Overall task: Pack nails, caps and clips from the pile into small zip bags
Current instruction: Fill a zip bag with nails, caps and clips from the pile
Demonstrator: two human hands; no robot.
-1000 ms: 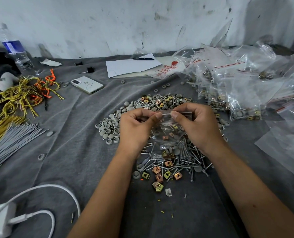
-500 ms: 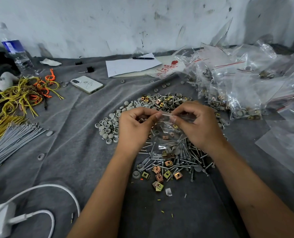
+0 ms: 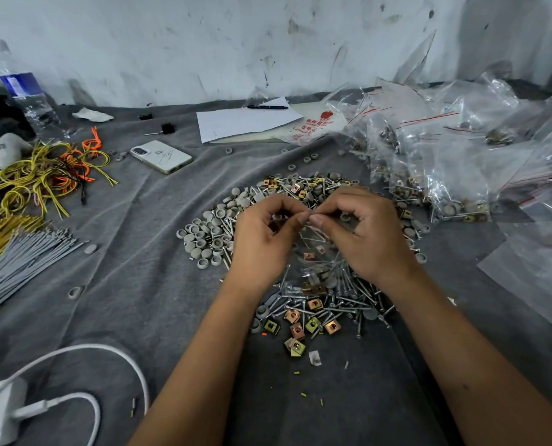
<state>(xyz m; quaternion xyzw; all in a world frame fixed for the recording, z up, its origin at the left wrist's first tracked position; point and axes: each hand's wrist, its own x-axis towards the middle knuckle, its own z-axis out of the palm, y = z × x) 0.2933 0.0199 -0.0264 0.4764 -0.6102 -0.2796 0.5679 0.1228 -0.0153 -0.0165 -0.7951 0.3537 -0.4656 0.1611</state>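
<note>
Zip bag (image 3: 320, 252): small, clear, thin film; you hold it by its top edge above the pile, its body hanging between your wrists. Limp and probably slippery, so take it at the stiffer zip strip, not the film.
Left hand (image 3: 261, 236): fingers curled, thumb and forefinger pinching the bag's top edge.
Right hand (image 3: 364, 235): fingers curled, pinching the same edge, tips nearly touching the left's.
Bag contents: a copper clip and some nails show through; light, but the nail points could pierce the film.
Pile (image 3: 319, 304): loose on the grey cloth beneath your hands.
Caps (image 3: 203, 239): grey, light, likely to roll.
Filled bags (image 3: 445, 188): heaped to your right.
</note>
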